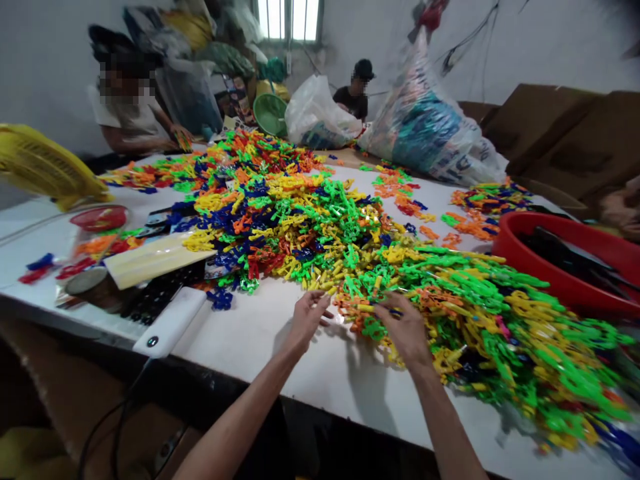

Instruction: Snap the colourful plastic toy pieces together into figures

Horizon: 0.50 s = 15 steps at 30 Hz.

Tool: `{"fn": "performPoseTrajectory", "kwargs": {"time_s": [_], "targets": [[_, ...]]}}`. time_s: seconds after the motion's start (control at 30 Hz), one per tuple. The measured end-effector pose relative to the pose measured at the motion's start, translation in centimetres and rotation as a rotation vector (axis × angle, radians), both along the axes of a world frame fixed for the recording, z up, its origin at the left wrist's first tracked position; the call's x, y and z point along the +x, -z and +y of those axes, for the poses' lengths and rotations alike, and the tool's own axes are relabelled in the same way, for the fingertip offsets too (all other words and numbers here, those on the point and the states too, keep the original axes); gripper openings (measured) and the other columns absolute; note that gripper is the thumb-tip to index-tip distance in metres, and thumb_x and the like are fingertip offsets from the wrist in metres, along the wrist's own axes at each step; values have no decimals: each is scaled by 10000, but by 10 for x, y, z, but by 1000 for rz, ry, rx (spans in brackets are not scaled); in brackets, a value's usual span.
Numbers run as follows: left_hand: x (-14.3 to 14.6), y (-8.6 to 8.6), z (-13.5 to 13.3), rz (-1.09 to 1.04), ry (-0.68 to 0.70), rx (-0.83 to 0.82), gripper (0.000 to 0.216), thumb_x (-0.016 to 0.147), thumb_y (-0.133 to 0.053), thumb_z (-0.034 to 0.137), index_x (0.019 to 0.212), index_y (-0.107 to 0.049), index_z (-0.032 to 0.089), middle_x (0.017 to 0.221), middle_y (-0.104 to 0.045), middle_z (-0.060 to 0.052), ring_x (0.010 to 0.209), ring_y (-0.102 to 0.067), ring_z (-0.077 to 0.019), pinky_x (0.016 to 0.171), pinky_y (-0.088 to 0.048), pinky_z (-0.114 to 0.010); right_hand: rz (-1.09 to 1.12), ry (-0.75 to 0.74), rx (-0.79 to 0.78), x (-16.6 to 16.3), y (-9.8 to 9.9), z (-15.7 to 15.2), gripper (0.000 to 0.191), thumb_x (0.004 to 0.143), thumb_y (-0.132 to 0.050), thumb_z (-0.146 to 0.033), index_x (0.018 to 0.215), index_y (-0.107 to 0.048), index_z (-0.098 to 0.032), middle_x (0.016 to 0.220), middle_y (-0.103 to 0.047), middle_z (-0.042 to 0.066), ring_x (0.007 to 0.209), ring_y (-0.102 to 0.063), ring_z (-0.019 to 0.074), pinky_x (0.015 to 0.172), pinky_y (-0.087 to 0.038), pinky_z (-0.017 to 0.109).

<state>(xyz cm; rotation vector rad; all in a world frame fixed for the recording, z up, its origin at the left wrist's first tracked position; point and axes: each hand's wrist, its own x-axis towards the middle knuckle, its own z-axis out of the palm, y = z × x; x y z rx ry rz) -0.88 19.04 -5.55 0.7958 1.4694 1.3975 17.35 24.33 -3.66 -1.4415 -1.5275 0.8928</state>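
Note:
A big heap of small plastic pieces in green, yellow, orange, blue and red covers the white table. My left hand rests at the heap's near edge, fingers curled round a small piece I cannot make out. My right hand lies on the pile just to the right, fingers pinched on an orange and yellow piece. A dense mass of mostly green and yellow pieces spreads to the right of my right hand.
A red tub with dark items stands at right. A yellow fan, a red lid and a white scale sit at left. Two people sit at the far side beside large plastic bags. Cardboard boxes stand at back right.

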Motion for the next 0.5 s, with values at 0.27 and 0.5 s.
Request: {"fn": "performPoseTrajectory", "kwargs": {"time_s": [0.27,0.5], "targets": [[-79,-11,69,1414,-37,-314,343,801,-491,193,1143,-504,165,1128,-496,-144,1081,-479,-291,784,-453,-392,607,-186,-540,-70,-7,0,360,600,-663,-484,760,-588,-170,601,-531,-16,387,-355,63,360,-269,211],[-82,-5,69,1542,75,-327,439,741,-448,112,1178,-472,143,1090,-487,-148,880,-581,-253,687,-448,-338,316,-321,-480,-126,40,-24,122,699,-592,-290,698,-568,-170,556,-506,-24,461,-440,95,429,-322,204]]}}
